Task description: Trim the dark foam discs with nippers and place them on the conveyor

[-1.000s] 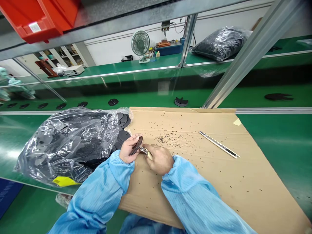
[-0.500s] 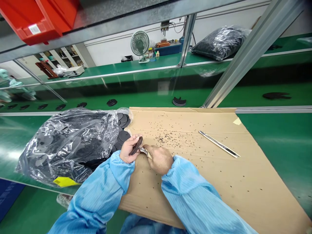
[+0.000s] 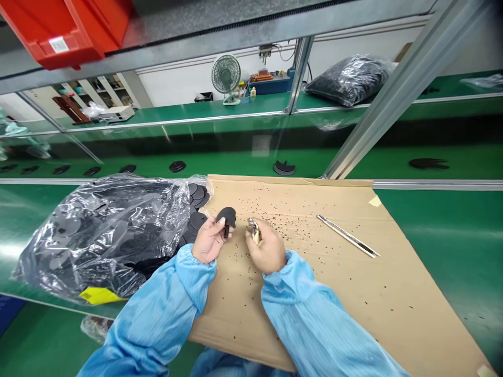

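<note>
My left hand [image 3: 210,242] pinches black disc-shaped pieces [image 3: 227,215] that look stacked or fanned, their exact number unclear. A hand's width to the right, my right hand [image 3: 268,248] is closed around small nippers [image 3: 253,228] with a metal head and pale handles. The tool's jaws are apart from the black pieces. Beneath both hands lies a cardboard sheet [image 3: 338,293] strewn with tiny dark scraps [image 3: 286,224]. Just left of my left hand, more black discs [image 3: 196,222] spill from the mouth of a clear plastic bag [image 3: 106,225].
A slim white-and-black cutter-like strip [image 3: 348,235] rests on the cardboard at right. Small black pieces [image 3: 283,167] sit spaced along the green belt behind. A slanting metal post [image 3: 377,110] rises at back right, and a red bin [image 3: 74,36] hangs over the upper left.
The nippers have moved away from the black pieces, leaving a gap between my hands. My left hand has turned the pieces so their flat face shows.
</note>
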A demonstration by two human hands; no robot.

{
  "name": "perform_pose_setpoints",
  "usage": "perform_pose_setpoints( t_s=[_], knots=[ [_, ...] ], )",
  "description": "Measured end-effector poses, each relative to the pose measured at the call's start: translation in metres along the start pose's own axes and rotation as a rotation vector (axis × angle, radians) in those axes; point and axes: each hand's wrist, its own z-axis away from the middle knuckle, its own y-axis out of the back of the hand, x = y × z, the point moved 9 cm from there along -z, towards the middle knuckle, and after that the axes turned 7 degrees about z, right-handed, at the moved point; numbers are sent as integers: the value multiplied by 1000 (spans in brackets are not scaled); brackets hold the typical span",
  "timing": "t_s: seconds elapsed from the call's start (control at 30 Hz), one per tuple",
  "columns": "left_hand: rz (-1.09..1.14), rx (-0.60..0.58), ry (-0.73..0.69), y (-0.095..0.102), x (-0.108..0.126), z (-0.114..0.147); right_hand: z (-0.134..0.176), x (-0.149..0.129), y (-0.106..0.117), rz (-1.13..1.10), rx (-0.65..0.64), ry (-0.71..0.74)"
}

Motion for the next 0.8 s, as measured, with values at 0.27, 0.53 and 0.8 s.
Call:
perform_pose_setpoints(
  t_s=[0.27,0.53,0.8],
  knots=[
    [18,-20,-64,0,4,1,2,6,-1,-84,60,-27],
    [-15,21,-57,0,2,4,1,4,1,-116,80,-12],
    [3,32,16,1,-5,6,2,2,-2,-82,48,-6]
  ],
)
